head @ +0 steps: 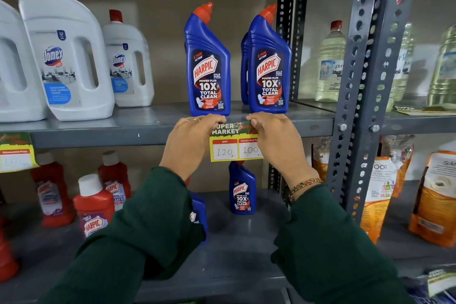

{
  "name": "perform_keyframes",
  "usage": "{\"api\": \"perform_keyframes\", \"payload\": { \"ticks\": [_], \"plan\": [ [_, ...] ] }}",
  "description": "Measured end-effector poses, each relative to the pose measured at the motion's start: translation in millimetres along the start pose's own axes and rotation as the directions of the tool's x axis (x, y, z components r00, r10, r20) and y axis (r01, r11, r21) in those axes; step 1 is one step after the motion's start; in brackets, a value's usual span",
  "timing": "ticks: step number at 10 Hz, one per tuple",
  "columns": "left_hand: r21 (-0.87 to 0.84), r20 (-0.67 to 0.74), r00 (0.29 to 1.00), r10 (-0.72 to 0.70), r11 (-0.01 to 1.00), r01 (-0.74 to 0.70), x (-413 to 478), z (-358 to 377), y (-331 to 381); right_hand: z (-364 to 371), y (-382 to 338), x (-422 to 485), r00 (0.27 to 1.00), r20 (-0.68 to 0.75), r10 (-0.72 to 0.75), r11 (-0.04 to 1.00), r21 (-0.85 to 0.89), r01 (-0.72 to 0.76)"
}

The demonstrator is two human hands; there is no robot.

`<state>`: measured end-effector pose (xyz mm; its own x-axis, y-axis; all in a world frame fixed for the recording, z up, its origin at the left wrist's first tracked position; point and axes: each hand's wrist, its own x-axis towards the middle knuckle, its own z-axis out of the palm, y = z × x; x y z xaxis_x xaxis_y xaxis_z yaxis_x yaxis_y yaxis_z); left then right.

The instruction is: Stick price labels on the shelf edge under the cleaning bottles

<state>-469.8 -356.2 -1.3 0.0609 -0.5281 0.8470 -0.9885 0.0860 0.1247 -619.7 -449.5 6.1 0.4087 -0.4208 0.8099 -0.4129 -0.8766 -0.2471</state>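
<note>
A yellow and green price label (230,145) marked 120 and 100 hangs against the grey shelf edge (98,137), right under two blue Harpic bottles (208,64). My left hand (190,143) pinches the label's upper left corner against the edge. Its upper right corner is pressed by my right hand (274,142), which covers part of the right side. A second price label (16,153) hangs on the same shelf edge at the far left, below the white Domex bottles (66,57).
A perforated grey upright (362,96) stands just right of my hands. Clear bottles (329,64) fill the neighbouring bay, orange pouches (377,195) below them. Red and blue Harpic bottles (93,207) stand on the lower shelf. More labels (439,279) lie at the bottom right.
</note>
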Motion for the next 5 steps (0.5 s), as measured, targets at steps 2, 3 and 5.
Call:
{"api": "perform_keyframes", "payload": {
  "ticks": [2,3,5],
  "plan": [
    [-0.046,0.041,0.999,0.009,0.999,-0.007,-1,-9,2,-3,3,-1,0.996,0.087,0.0,0.999,-0.036,0.004],
    [-0.046,0.095,0.995,-0.007,0.999,0.012,0,-12,3,-7,8,3,0.989,0.145,0.002,1.0,0.014,-0.004],
    [0.085,-0.036,0.994,-0.1,0.991,0.102,-5,-10,10,-9,-4,-64,0.996,-0.074,-0.046,0.999,0.02,0.048]
  ]
}}
